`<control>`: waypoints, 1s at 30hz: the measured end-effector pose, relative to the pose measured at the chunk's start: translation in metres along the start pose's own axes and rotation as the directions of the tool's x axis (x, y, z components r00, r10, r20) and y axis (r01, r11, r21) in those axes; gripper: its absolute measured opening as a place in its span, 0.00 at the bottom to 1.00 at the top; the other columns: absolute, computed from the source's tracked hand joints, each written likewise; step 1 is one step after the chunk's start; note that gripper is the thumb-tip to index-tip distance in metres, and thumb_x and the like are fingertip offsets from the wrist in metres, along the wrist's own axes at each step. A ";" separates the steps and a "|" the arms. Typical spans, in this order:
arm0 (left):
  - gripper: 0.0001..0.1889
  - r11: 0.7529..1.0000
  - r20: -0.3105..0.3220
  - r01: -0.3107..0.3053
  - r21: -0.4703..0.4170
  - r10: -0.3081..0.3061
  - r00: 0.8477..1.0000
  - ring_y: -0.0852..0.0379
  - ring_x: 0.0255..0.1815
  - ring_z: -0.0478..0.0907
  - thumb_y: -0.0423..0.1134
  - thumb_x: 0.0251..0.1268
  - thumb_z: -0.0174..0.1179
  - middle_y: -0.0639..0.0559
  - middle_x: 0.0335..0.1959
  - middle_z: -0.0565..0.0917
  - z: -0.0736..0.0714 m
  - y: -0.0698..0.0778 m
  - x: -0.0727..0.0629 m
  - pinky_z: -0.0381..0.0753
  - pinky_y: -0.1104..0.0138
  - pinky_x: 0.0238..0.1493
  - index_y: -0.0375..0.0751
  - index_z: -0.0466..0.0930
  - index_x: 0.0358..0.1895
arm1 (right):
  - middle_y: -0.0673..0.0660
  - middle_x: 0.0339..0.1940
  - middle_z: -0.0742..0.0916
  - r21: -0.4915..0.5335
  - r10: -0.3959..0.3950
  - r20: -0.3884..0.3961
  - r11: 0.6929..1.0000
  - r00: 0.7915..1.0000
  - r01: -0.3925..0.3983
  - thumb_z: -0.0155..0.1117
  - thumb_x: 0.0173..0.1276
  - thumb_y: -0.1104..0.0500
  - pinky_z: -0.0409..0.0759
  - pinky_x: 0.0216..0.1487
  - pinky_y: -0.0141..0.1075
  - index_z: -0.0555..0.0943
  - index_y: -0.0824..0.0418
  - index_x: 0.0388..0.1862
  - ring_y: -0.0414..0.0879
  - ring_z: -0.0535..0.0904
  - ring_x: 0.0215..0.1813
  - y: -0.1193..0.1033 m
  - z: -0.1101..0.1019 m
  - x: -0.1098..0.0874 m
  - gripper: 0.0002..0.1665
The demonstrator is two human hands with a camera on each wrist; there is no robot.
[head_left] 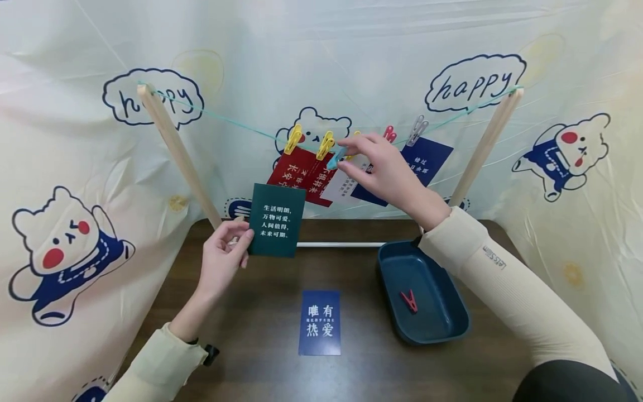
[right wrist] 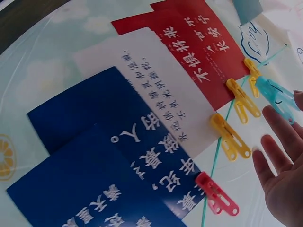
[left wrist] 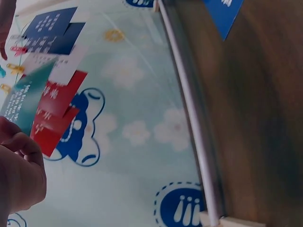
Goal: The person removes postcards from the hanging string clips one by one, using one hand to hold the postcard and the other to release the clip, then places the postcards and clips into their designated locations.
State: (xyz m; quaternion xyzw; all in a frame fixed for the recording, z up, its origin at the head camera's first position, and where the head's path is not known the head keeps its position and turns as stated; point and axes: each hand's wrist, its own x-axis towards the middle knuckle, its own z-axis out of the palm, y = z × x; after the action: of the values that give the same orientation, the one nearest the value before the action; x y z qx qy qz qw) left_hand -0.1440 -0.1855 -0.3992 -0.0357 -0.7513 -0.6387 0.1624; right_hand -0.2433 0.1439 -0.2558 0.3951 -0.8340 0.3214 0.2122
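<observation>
Backdrop bear mid-view is partly hidden; left grip pinches green card, right grip blue clip.

The dark green card bears white lettering; the light blue clip is plain. Along the turquoise cord, red cards carry white print, a white card dark print, and deep blue cards white print, among yellow clips, a red clip and a grey clip. A blue card lettered in white lies on the dark brown bench; the tray is dark blue. Navy-outlined, red-cheeked bears pattern the pale backdrop.
</observation>
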 end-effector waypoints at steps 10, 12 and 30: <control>0.12 0.991 0.099 0.132 -0.002 -0.131 0.986 0.56 0.15 0.71 0.37 0.78 0.60 0.53 0.35 0.84 0.014 -0.024 -0.019 0.75 0.68 0.19 0.33 0.75 0.55 | 0.59 0.63 0.85 0.020 0.031 0.082 0.999 0.996 -0.032 0.73 0.71 0.58 0.81 0.66 0.49 0.80 0.63 0.66 0.50 0.84 0.62 0.005 0.003 -0.031 0.26; 0.10 0.990 0.112 0.139 -0.022 -0.136 0.984 0.57 0.14 0.71 0.34 0.78 0.60 0.51 0.33 0.84 0.018 -0.030 -0.023 0.75 0.67 0.18 0.31 0.75 0.54 | 0.59 0.63 0.85 0.012 0.048 0.109 0.999 0.993 -0.050 0.73 0.72 0.57 0.80 0.67 0.49 0.80 0.63 0.66 0.50 0.83 0.62 0.007 0.004 -0.039 0.26; 0.07 0.917 0.254 0.398 -0.019 -0.380 0.889 0.58 0.13 0.73 0.29 0.75 0.60 0.45 0.28 0.82 0.053 -0.078 -0.080 0.69 0.72 0.16 0.29 0.74 0.47 | 0.58 0.54 0.88 -0.098 0.221 0.314 0.975 0.924 -0.200 0.72 0.73 0.53 0.86 0.56 0.51 0.79 0.60 0.64 0.52 0.85 0.56 0.045 0.020 -0.108 0.25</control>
State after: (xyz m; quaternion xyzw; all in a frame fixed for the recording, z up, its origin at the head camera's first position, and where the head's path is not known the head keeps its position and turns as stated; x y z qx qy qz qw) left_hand -0.0994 -0.1358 -0.5030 0.0311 -0.7345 -0.6749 -0.0643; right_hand -0.2162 0.2079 -0.3527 0.3434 -0.9049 0.2464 0.0499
